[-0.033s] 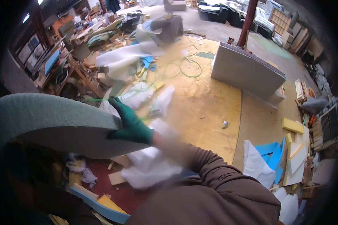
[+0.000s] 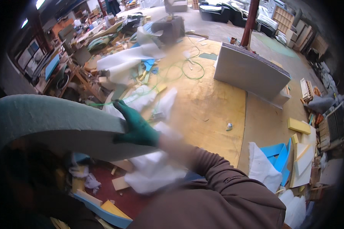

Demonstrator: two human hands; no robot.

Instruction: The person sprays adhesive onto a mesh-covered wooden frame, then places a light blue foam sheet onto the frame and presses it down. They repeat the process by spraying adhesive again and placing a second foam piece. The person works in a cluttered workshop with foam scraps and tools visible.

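A long curved piece, grey-green and foam-like with a flat pale underside (image 2: 91,144), spans the left side. My right hand (image 2: 137,128), in a green glove, grips its right end, fingers over the top edge and thumb against the lower face. The right forearm in a brown sleeve reaches across from the lower right, and its wrist is smeared. At the dark lower left, my left sleeve (image 2: 70,212) rises toward the far end of the piece. The left hand is lost in shadow near that end, its fingers not readable.
A yellowish board (image 2: 214,99) covers the floor, with a green hose (image 2: 195,76) and a white upholstered panel (image 2: 252,70) on it. White padding (image 2: 153,171) and foam offcuts lie below the curved piece. Blue foam strips (image 2: 281,160) lie at right. A red post (image 2: 251,23) stands behind.
My right hand, still gripping the curved piece, sits slightly farther right in the picture. Otherwise the scene has barely shifted.
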